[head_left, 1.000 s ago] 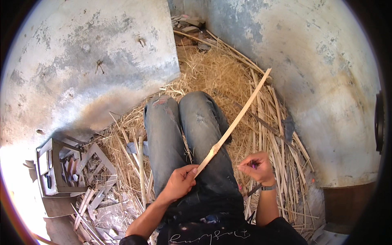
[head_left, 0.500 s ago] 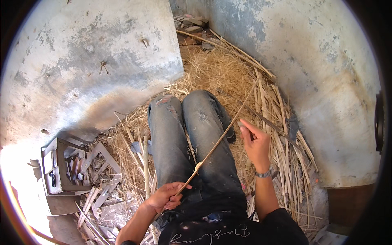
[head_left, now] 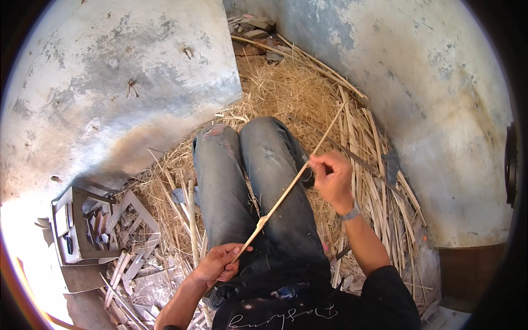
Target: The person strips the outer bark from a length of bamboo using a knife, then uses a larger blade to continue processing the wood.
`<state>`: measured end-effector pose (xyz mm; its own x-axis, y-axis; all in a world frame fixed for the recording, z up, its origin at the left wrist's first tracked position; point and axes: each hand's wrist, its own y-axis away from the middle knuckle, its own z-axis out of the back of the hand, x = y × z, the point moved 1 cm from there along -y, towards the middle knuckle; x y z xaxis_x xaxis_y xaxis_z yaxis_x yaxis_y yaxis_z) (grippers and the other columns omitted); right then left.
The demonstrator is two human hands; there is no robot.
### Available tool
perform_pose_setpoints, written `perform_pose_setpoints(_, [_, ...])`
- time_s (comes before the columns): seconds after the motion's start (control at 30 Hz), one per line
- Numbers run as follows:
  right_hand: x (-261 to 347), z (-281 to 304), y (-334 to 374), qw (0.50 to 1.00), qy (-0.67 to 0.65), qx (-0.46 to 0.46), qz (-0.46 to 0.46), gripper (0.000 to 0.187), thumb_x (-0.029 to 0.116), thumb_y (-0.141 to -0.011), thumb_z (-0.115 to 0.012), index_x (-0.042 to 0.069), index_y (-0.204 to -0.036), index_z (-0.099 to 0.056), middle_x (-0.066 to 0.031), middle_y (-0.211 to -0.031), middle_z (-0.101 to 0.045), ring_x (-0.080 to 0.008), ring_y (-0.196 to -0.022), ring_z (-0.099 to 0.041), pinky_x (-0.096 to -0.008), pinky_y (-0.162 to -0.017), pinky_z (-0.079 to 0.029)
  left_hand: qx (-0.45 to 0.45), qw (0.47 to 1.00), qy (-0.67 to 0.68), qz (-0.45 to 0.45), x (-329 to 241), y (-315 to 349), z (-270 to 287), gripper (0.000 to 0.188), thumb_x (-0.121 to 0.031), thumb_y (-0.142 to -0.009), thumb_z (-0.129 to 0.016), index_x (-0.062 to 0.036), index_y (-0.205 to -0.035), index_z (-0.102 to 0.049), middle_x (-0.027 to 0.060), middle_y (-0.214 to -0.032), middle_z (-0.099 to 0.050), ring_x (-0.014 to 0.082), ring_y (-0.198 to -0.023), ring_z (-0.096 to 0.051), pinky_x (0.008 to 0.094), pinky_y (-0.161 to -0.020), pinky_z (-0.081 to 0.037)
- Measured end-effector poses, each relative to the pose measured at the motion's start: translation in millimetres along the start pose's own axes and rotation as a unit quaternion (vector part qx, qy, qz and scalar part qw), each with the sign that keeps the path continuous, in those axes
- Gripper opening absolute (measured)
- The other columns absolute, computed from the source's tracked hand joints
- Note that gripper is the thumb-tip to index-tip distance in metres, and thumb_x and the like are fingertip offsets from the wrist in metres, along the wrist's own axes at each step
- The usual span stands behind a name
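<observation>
A long, thin bamboo strip (head_left: 281, 198) slants across my thighs, its far end reaching up over the straw. Near its middle is a pale, thickened joint. My left hand (head_left: 220, 264) grips the strip's near end close to my lap. Beyond my right knee, my right hand (head_left: 330, 175) is closed, thumb and fingertips pinched against the strip's upper part. A small greyish thing shows at those fingertips, too small to make out. Both legs in worn jeans (head_left: 223, 170) lie together beneath the strip.
Many bamboo strips (head_left: 379, 187) lie along the wall at right. Straw and shavings (head_left: 286, 82) cover the floor ahead. At left stand a broken frame-like box (head_left: 82, 254) and wood scraps (head_left: 132, 220). Peeling walls (head_left: 121, 71) rise ahead and at right; rubble (head_left: 254, 27) fills the far corner.
My right hand has moved left and slightly up, from beside the strip onto it. My left hand keeps its grip; the whole view has shifted slightly.
</observation>
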<state>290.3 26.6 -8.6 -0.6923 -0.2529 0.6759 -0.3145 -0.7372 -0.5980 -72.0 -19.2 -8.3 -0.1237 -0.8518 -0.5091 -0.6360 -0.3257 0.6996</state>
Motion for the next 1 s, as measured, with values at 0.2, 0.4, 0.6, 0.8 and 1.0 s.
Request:
perform_pose_setpoints(0.2, [4, -5, 23, 0.999, 0.002, 0.006, -0.036, 0.012, -0.010, -0.087, -0.069, 0.001, -0.090, -0.074, -0.0125, -0.076, -0.068, -0.0195, -0.063, -0.067, -0.0302, -0.056, -0.050, 0.015, 1.000, 0.015, 0.003, -2, -10, 0, 0.037, -0.024, -0.114, -0.043, -0.0021, -0.140, -0.056, -0.0032, -0.063, -0.037, 0.0051, -0.045, -0.030, 0.0218, -0.039, -0.022])
perform_pose_setpoints(0.4, [-17, -1, 0, 0.994, -0.038, -0.071, -0.079, 0.010, -0.007, -0.087, -0.071, 0.001, -0.090, -0.074, -0.0125, -0.076, -0.067, -0.0251, -0.066, -0.070, -0.0309, -0.056, -0.051, 0.026, 0.999, 0.016, -0.015, 0, -13, -2, 0.037, -0.024, -0.113, -0.044, -0.0006, -0.140, -0.055, -0.0032, -0.062, -0.037, 0.0053, -0.044, -0.031, 0.0219, -0.038, -0.023])
perform_pose_setpoints(0.6, [13, -5, 25, 1.000, -0.016, 0.014, 0.012, 0.012, -0.008, -0.082, -0.069, 0.003, -0.084, -0.072, -0.0107, -0.073, -0.067, -0.0263, -0.063, -0.065, -0.0343, -0.058, -0.050, 0.015, 1.000, 0.006, -0.022, -4, -17, -7, 0.037, -0.023, -0.113, -0.044, 0.0011, -0.139, -0.054, -0.0032, -0.061, -0.037, 0.0056, -0.043, -0.031, 0.0227, -0.038, -0.023])
perform_pose_setpoints(0.8, [46, -12, 54, 0.996, -0.026, 0.084, 0.032, 0.016, -0.009, -0.079, -0.069, 0.007, -0.081, -0.072, -0.0102, -0.072, -0.061, -0.0284, -0.064, -0.060, -0.0373, -0.056, -0.047, 0.015, 0.999, 0.008, -0.030, -7, -25, -14, 0.036, -0.022, -0.113, -0.044, 0.0010, -0.138, -0.055, -0.0032, -0.061, -0.037, 0.0059, -0.043, -0.031, 0.0232, -0.037, -0.022])
perform_pose_setpoints(1.0, [22, -11, 35, 1.000, -0.008, 0.016, 0.003, 0.014, -0.008, -0.080, -0.070, 0.006, -0.078, -0.070, -0.0103, -0.073, -0.062, -0.0285, -0.064, -0.060, -0.0385, -0.056, -0.046, 0.022, 0.999, 0.009, -0.042, -5, -29, -16, 0.035, -0.023, -0.113, -0.044, -0.0006, -0.138, -0.055, -0.0034, -0.062, -0.036, 0.0059, -0.043, -0.031, 0.0231, -0.037, -0.021])
